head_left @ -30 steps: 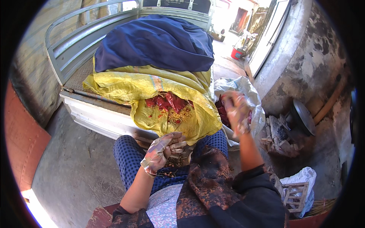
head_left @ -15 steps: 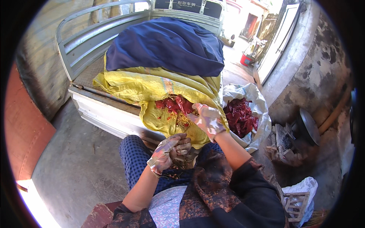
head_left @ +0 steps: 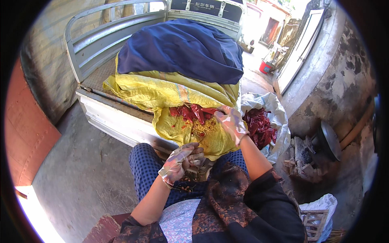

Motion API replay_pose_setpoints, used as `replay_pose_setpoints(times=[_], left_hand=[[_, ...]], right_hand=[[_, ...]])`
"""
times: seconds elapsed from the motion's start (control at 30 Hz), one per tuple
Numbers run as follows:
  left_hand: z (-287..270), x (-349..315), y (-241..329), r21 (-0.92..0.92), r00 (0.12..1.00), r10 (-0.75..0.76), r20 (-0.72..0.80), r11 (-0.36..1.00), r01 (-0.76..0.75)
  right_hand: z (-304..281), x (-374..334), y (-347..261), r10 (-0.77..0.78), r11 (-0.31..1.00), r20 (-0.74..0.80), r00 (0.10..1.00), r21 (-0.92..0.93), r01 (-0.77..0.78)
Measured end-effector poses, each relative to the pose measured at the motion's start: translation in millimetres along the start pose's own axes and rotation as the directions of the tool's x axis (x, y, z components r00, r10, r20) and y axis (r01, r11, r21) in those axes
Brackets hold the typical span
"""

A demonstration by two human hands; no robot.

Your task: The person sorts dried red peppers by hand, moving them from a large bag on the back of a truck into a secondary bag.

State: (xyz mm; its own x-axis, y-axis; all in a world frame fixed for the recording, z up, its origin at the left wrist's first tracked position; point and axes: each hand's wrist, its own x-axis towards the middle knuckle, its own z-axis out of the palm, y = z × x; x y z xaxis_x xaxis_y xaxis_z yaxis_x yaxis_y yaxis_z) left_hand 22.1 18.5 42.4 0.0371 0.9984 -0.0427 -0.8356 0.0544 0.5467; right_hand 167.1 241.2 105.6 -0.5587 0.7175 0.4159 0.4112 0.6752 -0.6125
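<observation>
Dried red chili peppers [head_left: 187, 114] and pale yellow seeds [head_left: 204, 128] lie on the open mouth of a yellow woven sack [head_left: 156, 94] on the truck bed's edge. My right hand [head_left: 232, 124], in a patterned glove, is at the right of the pile. Its fingers are closed on a red chili pepper [head_left: 210, 110] that points left. My left hand [head_left: 181, 163], gloved too, is above my lap with its fingers curled; what they hold, if anything, is hidden. Beside my right hand a white sack [head_left: 279, 117] stands open, filled with dark red chili peppers [head_left: 260, 125].
A dark blue cloth [head_left: 182, 50] covers the yellow sack's back part on the grey truck bed [head_left: 97, 76]. To the right are a dark round pan [head_left: 329, 139] and a rough wall [head_left: 336, 77]. A red bucket [head_left: 266, 67] stands farther off. A wooden crate [head_left: 315, 222] is at lower right.
My right hand has moved right, away from the seeds, and a chili pepper now stretches from its fingers. My left hand stays nearly in place. The whole view has shifted slightly.
</observation>
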Motion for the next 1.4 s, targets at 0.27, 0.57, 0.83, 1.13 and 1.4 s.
replay_pose_setpoints(times=[0.27, 0.57, 0.83, 1.13, 1.4], left_hand=[[-2, 0, 4, -0.054, 0.997, 0.048, 0.056, 0.998, -0.045], [6, 8, 12, -0.355, 0.984, 0.177, -0.035, 0.918, -0.178], [4, 11, 10, -0.541, 0.950, 0.191, -0.247, 0.786, -0.299], [-11, 10, 9, -0.471, 0.971, 0.238, -0.037, 0.853, -0.227], [-8, 15, 14, -0.338, 0.977, 0.130, -0.172, 0.923, -0.183]], right_hand=[[-32, -50, -83, 0.264, 0.597, 0.358, 0.896, 0.668, -0.443], [2, -73, -119, 0.182, 0.882, 0.570, 0.801, 0.266, -0.390], [36, -9, -72, -0.010, 0.853, 0.037, 0.999, -0.521, 0.027], [31, 22, -66, 0.249, 0.806, 0.236, 0.939, -0.588, -0.066], [33, -23, -41, 0.260, 0.952, 0.101, 0.960, 0.139, -0.273]])
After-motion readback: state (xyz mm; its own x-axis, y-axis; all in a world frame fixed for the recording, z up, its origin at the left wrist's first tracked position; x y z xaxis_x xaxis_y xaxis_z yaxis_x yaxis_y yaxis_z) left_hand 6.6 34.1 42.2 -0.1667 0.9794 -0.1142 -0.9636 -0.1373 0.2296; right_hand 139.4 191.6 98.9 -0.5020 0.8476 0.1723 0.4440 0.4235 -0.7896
